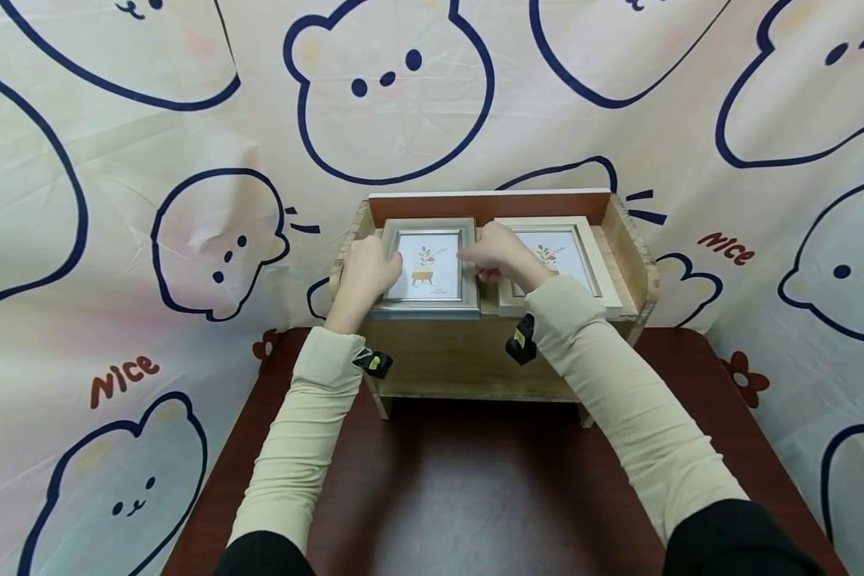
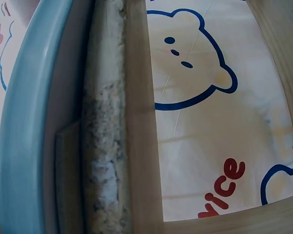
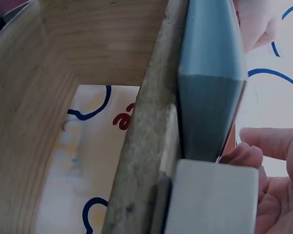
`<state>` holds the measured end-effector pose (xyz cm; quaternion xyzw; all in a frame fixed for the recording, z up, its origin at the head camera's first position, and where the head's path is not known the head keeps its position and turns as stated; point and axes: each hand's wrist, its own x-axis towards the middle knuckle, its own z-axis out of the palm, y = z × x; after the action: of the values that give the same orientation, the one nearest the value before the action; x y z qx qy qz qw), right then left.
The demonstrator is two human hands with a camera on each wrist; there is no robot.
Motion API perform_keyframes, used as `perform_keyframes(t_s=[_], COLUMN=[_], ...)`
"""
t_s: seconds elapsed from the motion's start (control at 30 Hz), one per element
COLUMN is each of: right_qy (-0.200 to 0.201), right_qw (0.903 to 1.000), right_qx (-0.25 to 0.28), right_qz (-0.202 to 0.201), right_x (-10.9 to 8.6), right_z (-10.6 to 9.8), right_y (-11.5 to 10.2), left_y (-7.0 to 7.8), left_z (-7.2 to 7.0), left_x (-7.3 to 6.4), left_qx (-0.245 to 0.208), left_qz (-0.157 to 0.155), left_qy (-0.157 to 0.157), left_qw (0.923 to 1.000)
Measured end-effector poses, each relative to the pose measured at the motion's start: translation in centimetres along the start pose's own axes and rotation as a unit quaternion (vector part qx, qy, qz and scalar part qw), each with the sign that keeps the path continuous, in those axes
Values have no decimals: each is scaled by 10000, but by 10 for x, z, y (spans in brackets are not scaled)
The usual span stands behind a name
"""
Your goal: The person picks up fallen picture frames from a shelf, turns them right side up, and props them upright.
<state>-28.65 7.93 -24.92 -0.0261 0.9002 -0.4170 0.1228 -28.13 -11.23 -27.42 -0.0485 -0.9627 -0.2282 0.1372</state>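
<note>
A silver picture frame (image 1: 430, 310) with a plant print stands leaning back on the upper shelf of a small wooden rack (image 1: 475, 360). My left hand (image 1: 363, 276) grips its left edge, thumb toward the front. At its right edge my right hand (image 1: 502, 254) pinches with curled fingers, partly in front of a cream picture frame (image 1: 605, 276). That second frame stands to the right on the same shelf. In the right wrist view the silver frame's side (image 3: 212, 97) appears bluish, with the right hand's fingers (image 3: 244, 155) beside it. Its back is hidden.
The rack stands on a dark brown table (image 1: 518, 496), with side panels (image 1: 634, 248) rising around the upper shelf. Behind hangs a cloth (image 1: 389, 120) printed with bear outlines. A black wrist camera (image 1: 522, 340) is strapped below the right hand.
</note>
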Motion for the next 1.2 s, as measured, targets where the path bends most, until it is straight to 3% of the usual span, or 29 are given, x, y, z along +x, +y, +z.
perform_keyframes(t_s=[0.3, 0.73, 1.2], right_qy=[352, 1146, 1603], right_qw=[9993, 9924, 9861], right_qx=[46, -312, 72], right_qz=[-83, -322, -422], right_x=[-2, -2, -8], right_z=[0, 2, 3], right_y=[4, 12, 13], left_y=[3, 2, 1], left_z=[4, 7, 6], left_x=[-4, -7, -10], left_qx=[39, -357, -765], left_qz=[-118, -184, 14], left_qy=[379, 871, 1277], left_qw=[9992, 9954, 9889])
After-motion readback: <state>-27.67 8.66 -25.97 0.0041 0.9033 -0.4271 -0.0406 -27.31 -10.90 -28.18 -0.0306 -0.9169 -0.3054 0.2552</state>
